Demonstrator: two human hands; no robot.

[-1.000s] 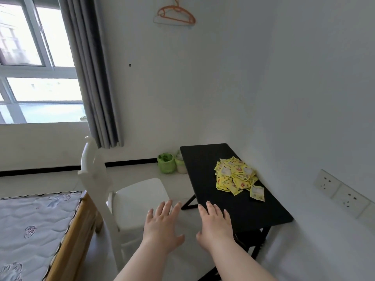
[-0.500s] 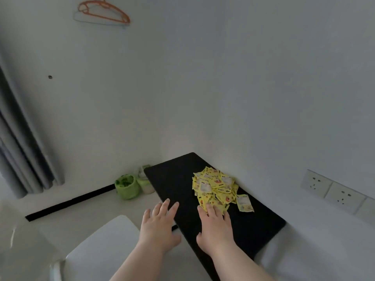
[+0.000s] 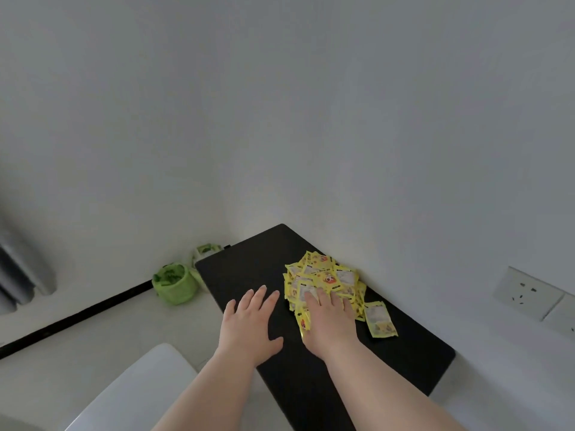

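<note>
A heap of several small yellow sachets (image 3: 323, 276) lies on a black table (image 3: 249, 269) set against the right wall. One sachet (image 3: 380, 319) lies apart at the heap's near right. My right hand (image 3: 329, 321) reaches over the near edge of the heap, palm down, fingers straight and covering some sachets. My left hand (image 3: 250, 325) hovers palm down with fingers spread over the bare table top, left of the heap, holding nothing.
A green bin (image 3: 175, 284) and a pale container (image 3: 205, 251) stand on the floor by the table's far left corner. A white chair seat (image 3: 137, 390) sits at lower left. Wall sockets (image 3: 529, 292) are on the right wall; a grey curtain (image 3: 21, 272) hangs at far left.
The view has swung right and closer to the table; window, bed and hanger left the frame. Both hands moved forward, the right one from the table's near edge onto the sachet heap.
</note>
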